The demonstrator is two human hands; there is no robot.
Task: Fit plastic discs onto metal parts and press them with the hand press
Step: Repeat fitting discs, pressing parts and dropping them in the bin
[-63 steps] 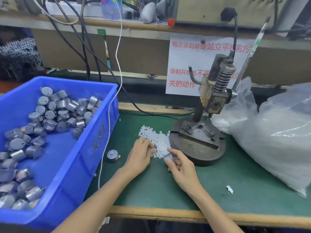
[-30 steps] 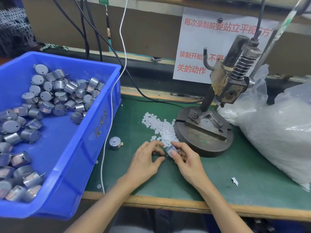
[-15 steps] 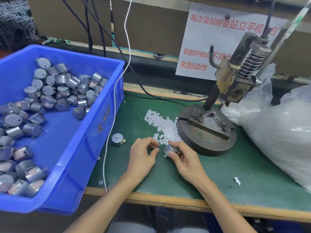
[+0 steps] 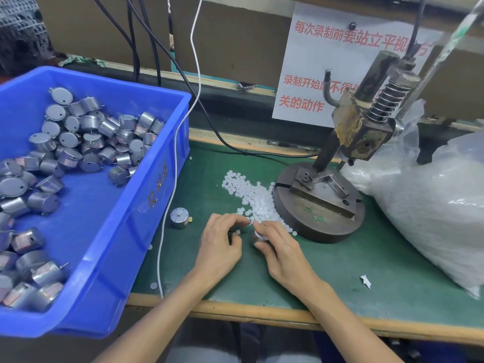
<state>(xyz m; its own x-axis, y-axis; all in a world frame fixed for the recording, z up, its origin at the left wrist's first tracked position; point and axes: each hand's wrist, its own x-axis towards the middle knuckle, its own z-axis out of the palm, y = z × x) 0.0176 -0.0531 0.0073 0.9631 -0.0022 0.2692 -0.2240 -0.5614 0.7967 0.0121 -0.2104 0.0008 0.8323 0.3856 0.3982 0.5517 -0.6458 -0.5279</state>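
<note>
Where the fitting is done: low over the bench, just in front of the disc pile that lies against the base of the hand press.
Right hand: curled round a metal part, which is held just above the bench and is largely hidden by the fingers.
Left hand: fingers are curved and the forefinger tip is brought against the right forefinger over the held part; whether a disc is pinched there cannot be told.
Change: two seconds back the left hand was laid on the disc pile while the part was kept waiting in the right; it has since been drawn off the pile and set against the right hand.
Meaning: picking is judged finished and seating of a disc on the part is judged under way; pressing is not yet begun.
Hand press: touched by neither hand, its ram raised above the fixture.
Stock: more metal parts are heaped in the blue crate at the left; one loose part stands on the bench beside it.
</note>
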